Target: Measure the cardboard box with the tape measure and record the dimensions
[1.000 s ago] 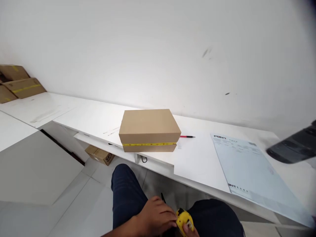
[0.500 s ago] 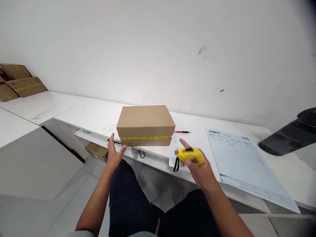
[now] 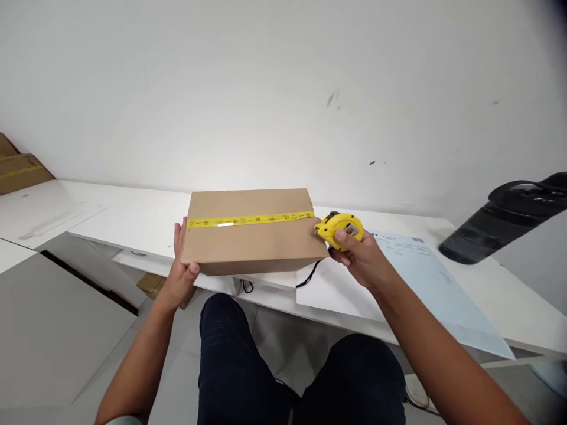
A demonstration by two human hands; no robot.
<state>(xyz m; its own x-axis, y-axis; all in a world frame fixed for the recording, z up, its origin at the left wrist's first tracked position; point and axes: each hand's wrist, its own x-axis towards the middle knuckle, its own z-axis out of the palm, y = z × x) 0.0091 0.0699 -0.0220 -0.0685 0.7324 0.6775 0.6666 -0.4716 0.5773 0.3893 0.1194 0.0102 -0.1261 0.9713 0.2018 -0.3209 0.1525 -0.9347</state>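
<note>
A brown cardboard box (image 3: pixel 248 243) sits over the front of the white counter, with its yellow tape strip (image 3: pixel 250 220) across the upward face. The near edge appears tilted, and I cannot tell whether the box is fully resting. My left hand (image 3: pixel 181 268) grips its left end, fingers along the side and thumb at the near corner. In my right hand (image 3: pixel 361 257) is a yellow tape measure (image 3: pixel 340 230) at the box's right end. Its metal hook shows at the case mouth with the blade in. A black wrist strap (image 3: pixel 310 275) dangles below.
A light blue printed sheet (image 3: pixel 436 289) lies right on the white counter (image 3: pixel 133 203). A black bottle (image 3: pixel 500 221) stands behind it. Taped cartons (image 3: pixel 24 173) are at far left; another carton (image 3: pixel 153 285) is under the counter. The wall (image 3: pixel 266 88) runs behind.
Both hands have moved onto the box, left at its left end, right at its right end with the tape measure. The box has turned so the taped face points up.
</note>
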